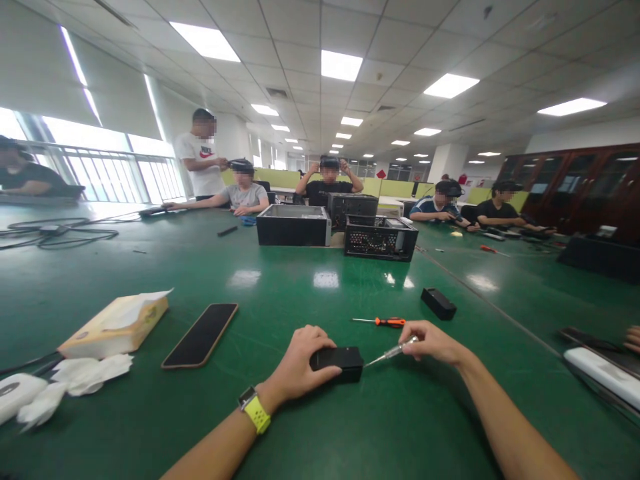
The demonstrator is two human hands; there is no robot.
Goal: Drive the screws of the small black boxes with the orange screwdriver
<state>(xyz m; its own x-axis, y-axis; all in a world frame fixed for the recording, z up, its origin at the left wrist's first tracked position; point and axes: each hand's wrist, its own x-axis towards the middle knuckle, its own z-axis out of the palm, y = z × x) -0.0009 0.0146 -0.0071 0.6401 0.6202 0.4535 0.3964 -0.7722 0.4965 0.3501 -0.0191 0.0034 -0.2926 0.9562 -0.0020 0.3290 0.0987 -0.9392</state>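
My left hand (306, 365) is wrapped round a small black box (353, 363) that rests on the green table. In my right hand (433, 341) is a slim screwdriver with a clear handle (395, 351), pinched at its end. Its shaft slants down to the left, and the tip is at the box's right end; whether it touches cannot be made out. Just behind lies an orange and black screwdriver (390, 322). A second black box (439, 303) sits farther right.
A phone (201, 335) and a tissue pack (117, 323) with crumpled tissues (75, 380) lie left on the green table (280, 287). Computer cases (293, 227) stand ahead. A white power strip (605, 377) is at right. Several people sit or stand around; a person's hand (633, 338) shows at the right edge.
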